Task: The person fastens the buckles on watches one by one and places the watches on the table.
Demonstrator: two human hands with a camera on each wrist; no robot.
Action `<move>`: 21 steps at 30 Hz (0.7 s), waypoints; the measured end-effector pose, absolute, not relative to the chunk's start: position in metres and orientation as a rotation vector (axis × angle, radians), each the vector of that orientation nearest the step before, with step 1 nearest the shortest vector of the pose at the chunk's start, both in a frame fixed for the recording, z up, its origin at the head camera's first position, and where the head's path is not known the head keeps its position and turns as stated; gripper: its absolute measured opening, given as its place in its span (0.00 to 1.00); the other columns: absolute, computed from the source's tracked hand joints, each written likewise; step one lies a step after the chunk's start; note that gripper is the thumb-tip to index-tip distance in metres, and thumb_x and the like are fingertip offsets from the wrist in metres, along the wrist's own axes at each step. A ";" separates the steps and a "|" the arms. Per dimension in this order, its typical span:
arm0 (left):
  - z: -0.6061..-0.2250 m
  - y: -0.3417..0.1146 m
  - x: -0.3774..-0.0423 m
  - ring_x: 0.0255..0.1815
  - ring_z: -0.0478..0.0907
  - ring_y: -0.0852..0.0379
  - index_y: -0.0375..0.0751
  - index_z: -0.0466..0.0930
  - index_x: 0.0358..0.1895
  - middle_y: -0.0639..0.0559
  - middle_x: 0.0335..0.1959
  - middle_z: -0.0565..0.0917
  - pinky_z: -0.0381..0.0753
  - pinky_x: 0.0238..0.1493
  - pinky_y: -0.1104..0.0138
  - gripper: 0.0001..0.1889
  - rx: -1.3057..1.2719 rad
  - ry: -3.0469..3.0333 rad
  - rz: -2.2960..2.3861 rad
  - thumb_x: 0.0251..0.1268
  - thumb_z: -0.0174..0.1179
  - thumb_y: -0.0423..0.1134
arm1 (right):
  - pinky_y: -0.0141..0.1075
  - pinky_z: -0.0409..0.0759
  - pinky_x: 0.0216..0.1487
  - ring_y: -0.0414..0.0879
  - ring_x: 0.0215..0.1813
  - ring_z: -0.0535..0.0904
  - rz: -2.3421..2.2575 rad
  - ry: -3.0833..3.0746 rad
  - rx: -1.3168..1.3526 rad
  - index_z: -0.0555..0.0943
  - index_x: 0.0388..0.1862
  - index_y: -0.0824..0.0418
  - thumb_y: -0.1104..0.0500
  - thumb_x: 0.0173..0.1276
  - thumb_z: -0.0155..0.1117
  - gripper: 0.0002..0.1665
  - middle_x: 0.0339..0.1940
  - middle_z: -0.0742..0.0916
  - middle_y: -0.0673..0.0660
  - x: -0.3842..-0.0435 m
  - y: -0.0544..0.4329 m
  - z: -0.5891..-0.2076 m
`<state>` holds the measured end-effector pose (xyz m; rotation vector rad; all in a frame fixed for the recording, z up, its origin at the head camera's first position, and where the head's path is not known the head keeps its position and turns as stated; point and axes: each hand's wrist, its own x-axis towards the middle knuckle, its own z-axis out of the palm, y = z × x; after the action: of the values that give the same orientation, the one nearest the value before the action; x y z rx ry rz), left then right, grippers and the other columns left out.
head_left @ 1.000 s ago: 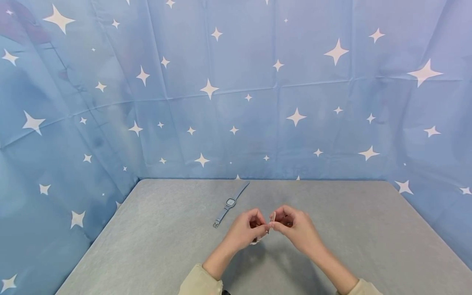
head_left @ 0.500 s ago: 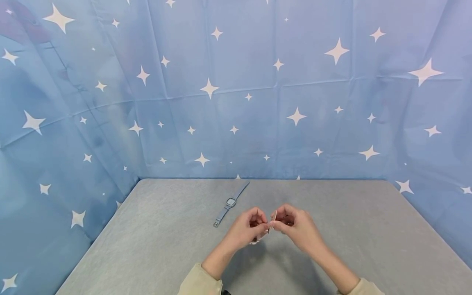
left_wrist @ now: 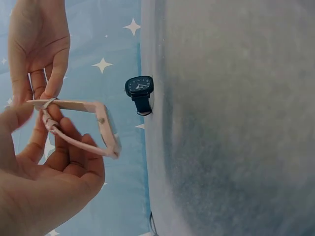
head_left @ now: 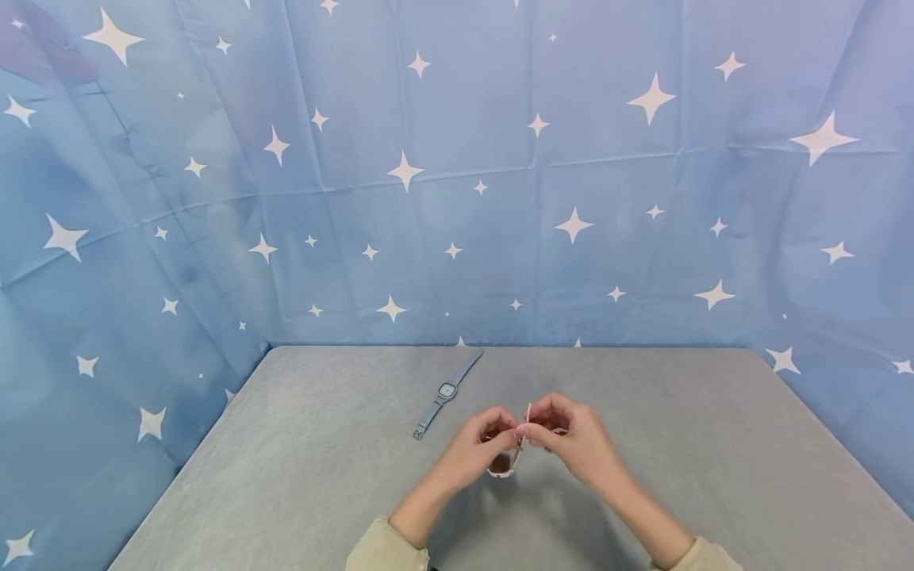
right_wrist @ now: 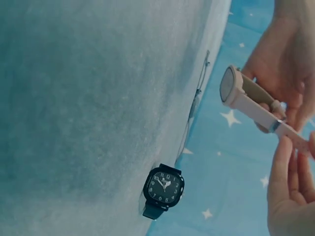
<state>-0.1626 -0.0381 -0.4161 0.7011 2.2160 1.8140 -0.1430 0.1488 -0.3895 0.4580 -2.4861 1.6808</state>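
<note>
Both hands hold a pale pink wristwatch [left_wrist: 106,123] above the table. In the left wrist view its strap forms a loop, and some left-hand fingers lie behind or within it. My left hand [head_left: 473,444] pinches the strap near the buckle [right_wrist: 276,125]. Close beside it, my right hand [head_left: 574,438] pinches the strap's free end [right_wrist: 294,140] between thumb and fingers. In the head view part of the watch case [head_left: 501,466] shows below the left hand; the fingers hide much of the strap. The round-cornered watch face [right_wrist: 227,84] appears in the right wrist view.
A blue watch [head_left: 447,391] lies stretched out on the grey table [head_left: 321,460], beyond the left hand. Both wrist views show a black watch [right_wrist: 165,187] on the table; it cannot be made out in the head view. A star-patterned blue curtain [head_left: 457,214] hangs behind.
The pink watch has turned, so more of its case shows below the left hand. The strap's free end has swung slightly left. Both hands stay in nearly the same place.
</note>
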 end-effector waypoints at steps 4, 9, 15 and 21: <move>-0.419 -0.039 -0.163 0.29 0.75 0.63 0.33 0.78 0.43 0.29 0.37 0.82 0.75 0.30 0.73 0.09 0.683 2.222 1.852 0.73 0.57 0.37 | 0.31 0.86 0.40 0.38 0.35 0.86 1.766 -2.466 0.464 0.81 0.42 0.69 0.59 0.66 0.70 0.14 0.37 0.88 0.62 -0.143 0.148 -0.392; -0.419 -0.038 -0.163 0.24 0.70 0.63 0.31 0.78 0.41 0.29 0.33 0.80 0.69 0.24 0.74 0.08 0.630 2.221 1.906 0.71 0.59 0.35 | 0.30 0.86 0.42 0.37 0.36 0.87 1.811 -2.462 0.452 0.81 0.41 0.70 0.61 0.67 0.68 0.11 0.37 0.88 0.63 -0.142 0.147 -0.395; -0.419 -0.036 -0.161 0.22 0.68 0.63 0.31 0.78 0.40 0.44 0.27 0.77 0.67 0.22 0.75 0.07 0.542 2.241 1.953 0.70 0.59 0.34 | 0.30 0.86 0.43 0.36 0.35 0.87 1.809 -2.455 0.439 0.81 0.39 0.67 0.60 0.68 0.68 0.10 0.38 0.88 0.63 -0.141 0.147 -0.396; -0.419 -0.038 -0.160 0.22 0.68 0.62 0.29 0.75 0.42 0.39 0.28 0.78 0.67 0.23 0.72 0.09 0.480 2.190 2.015 0.72 0.58 0.35 | 0.29 0.86 0.42 0.35 0.35 0.87 1.806 -2.449 0.448 0.81 0.40 0.67 0.60 0.69 0.67 0.10 0.37 0.89 0.63 -0.140 0.146 -0.396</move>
<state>-0.1596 -0.0382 -0.4187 0.4798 2.1898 2.0152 -0.1403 0.1462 -0.3965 0.4480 -2.4492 1.8061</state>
